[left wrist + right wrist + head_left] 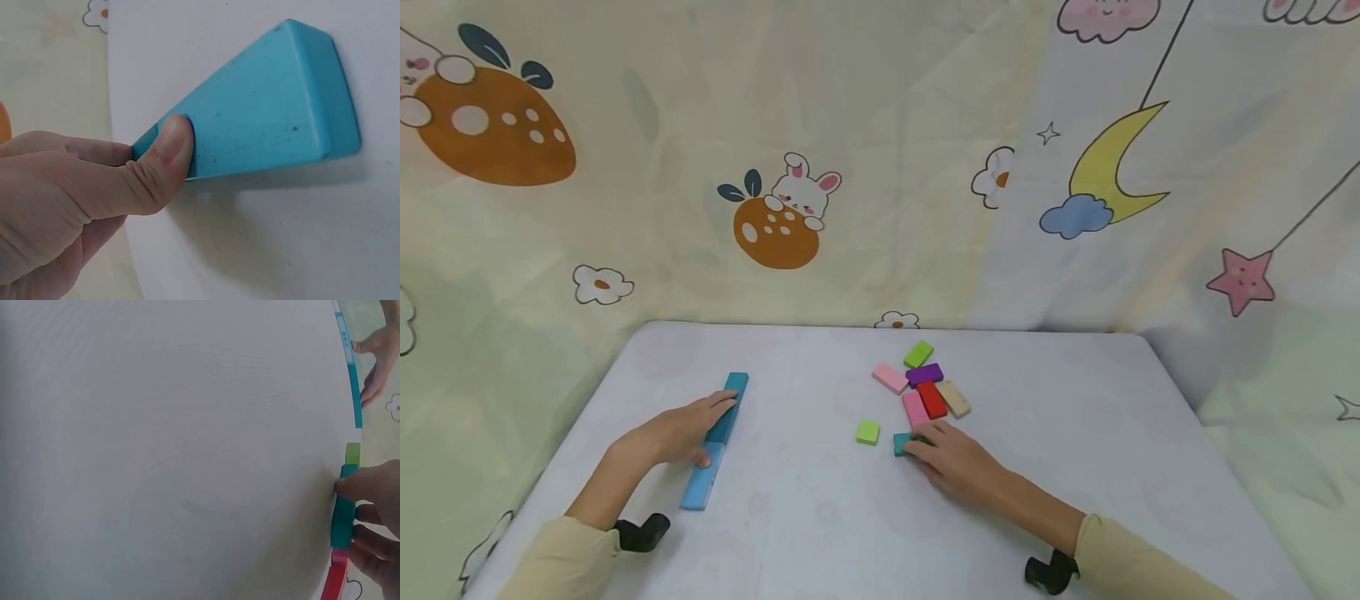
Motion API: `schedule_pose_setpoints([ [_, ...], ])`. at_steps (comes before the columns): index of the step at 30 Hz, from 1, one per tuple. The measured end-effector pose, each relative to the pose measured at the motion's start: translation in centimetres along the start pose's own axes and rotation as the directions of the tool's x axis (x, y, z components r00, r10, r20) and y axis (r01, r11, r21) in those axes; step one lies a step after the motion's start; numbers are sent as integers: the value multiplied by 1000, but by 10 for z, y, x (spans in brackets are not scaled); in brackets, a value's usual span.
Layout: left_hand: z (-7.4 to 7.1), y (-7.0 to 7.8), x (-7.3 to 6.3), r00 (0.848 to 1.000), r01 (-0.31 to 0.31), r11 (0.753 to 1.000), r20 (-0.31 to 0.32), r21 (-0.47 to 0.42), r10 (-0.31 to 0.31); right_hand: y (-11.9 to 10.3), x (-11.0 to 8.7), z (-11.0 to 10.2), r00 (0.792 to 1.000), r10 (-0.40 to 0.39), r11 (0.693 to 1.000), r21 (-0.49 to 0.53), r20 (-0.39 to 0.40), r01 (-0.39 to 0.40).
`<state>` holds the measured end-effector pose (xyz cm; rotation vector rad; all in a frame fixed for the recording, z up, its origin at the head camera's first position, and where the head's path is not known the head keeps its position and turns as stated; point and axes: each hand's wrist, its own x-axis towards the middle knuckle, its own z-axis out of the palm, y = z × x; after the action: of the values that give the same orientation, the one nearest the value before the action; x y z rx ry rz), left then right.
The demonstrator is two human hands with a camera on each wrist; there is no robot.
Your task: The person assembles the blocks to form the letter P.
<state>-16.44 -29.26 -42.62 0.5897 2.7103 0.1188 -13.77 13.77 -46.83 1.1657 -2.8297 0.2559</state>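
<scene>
A dark blue block (730, 408) and a light blue block (702, 485) lie end to end in a long slanted line at the left of the table. My left hand (673, 429) rests on them from the left side. In the left wrist view its thumb (172, 140) lies on the light blue block (262, 106) near the join, and its fingers reach the darker one, partly hidden. My right hand (958, 467) holds a teal block (900, 445) near the table's middle. Its thumb and fingers pinch this block (344, 512) by its sides in the right wrist view.
A small light green block (867, 432) lies left of my right hand. Beyond that hand is a loose cluster: a pink block (914, 409), a red block (932, 400), a beige block (955, 399), a purple block (924, 374), another pink block (891, 377) and a green block (918, 354).
</scene>
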Motion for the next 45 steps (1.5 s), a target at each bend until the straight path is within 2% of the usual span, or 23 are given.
schedule_pose_setpoints([
  [2, -1, -1, -2, 1000, 1, 1000, -3, 0, -1, 1, 2, -2, 999, -22, 999, 28, 46, 21],
  [5, -1, -2, -4, 1000, 6, 1000, -5, -5, -6, 2, 8, -8, 984, -44, 994, 105, 172, 26],
  [7, -1, -3, -5, 1000, 1, 1000, -7, 0, -1, 3, 12, -13, 961, -53, 985, 171, 272, 6],
  [10, -1, -4, -6, 1000, 13, 1000, 0, -16, -13, 3, 21, -19, 922, -69, 969, 244, 380, -28],
  [13, -1, -6, -6, 1000, 21, 999, 8, -38, -20, 3, 33, -26, 894, -69, 957, 283, 443, -66],
  [14, -1, -7, -6, 1000, 22, 999, 11, -45, -22, 3, 37, -29, 893, -73, 951, 301, 443, -71],
  [16, -1, -9, -7, 1000, 16, 999, 9, -51, -16, 2, 49, -35, 906, -92, 939, 339, 413, -60],
  [18, -1, -10, -7, 1000, 13, 998, 8, -57, -12, 2, 65, -40, 932, -120, 916, 401, 341, -28],
  [20, -1, -11, -6, 1000, 10, 998, 6, -54, -10, 0, 86, -41, 958, -143, 887, 461, 250, 12],
  [22, 0, -13, -6, 1000, 10, 999, 2, -53, -10, -5, 112, -36, 974, -124, 857, 516, 189, 9],
  [26, 3, -16, -7, 1000, 30, 998, 6, -52, -30, -27, 174, -17, 986, -54, 794, 605, 159, -54],
  [28, 4, -17, -9, 999, 42, 998, 16, -56, -41, -42, 206, -6, 988, -31, 784, 617, 151, -69],
  [31, 5, -17, -11, 999, 29, 999, 15, -44, -28, -65, 247, 7, 990, 2, 799, 595, 140, -86],
  [35, 4, -15, -12, 1000, -13, 1000, -5, -24, 13, -85, 281, 17, 989, 39, 842, 529, 144, -110],
  [40, 1, -11, -9, 1000, -7, 999, 4, -37, 7, -93, 302, 27, 979, 104, 899, 405, 174, -167],
  [45, -2, -5, -4, 1000, 12, 999, 29, -48, -10, -94, 310, 33, 962, 164, 925, 304, 216, -226],
])
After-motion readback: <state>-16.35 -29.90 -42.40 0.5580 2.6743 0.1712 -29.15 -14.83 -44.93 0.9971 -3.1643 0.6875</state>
